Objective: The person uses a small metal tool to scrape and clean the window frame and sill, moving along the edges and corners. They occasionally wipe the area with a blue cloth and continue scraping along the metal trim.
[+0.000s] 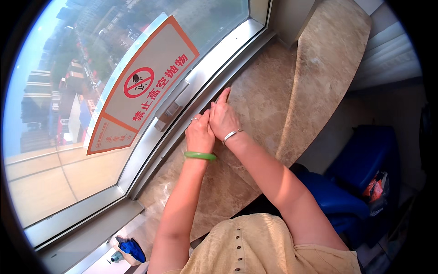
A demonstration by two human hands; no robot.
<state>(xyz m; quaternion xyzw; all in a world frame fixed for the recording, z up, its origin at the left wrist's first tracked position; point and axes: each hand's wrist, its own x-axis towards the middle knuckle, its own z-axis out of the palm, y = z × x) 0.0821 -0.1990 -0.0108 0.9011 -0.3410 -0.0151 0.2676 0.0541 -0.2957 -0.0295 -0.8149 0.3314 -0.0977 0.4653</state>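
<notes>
My left hand (200, 137), with a ring and a green bangle (200, 156), is curled at the lower edge of the metal window frame (222, 54). Right beside it, touching it, is my right hand (224, 118), which wears a silver bracelet (230, 137). Its index finger stretches along the seam where the frame meets the brown marble-patterned sill (263, 89). The other right fingers fold inward. Whether anything small sits within either hand's curled fingers is hidden. A window handle (169, 111) projects from the frame, left of my hands.
An orange-bordered sticker (119, 109) bearing writing is on the window glass (219, 20). Blue padded seating (335, 195) stands at lower right, with a plastic bag (376, 188) by it. At lower left are a blue item (131, 249) and a pump bottle (117, 256).
</notes>
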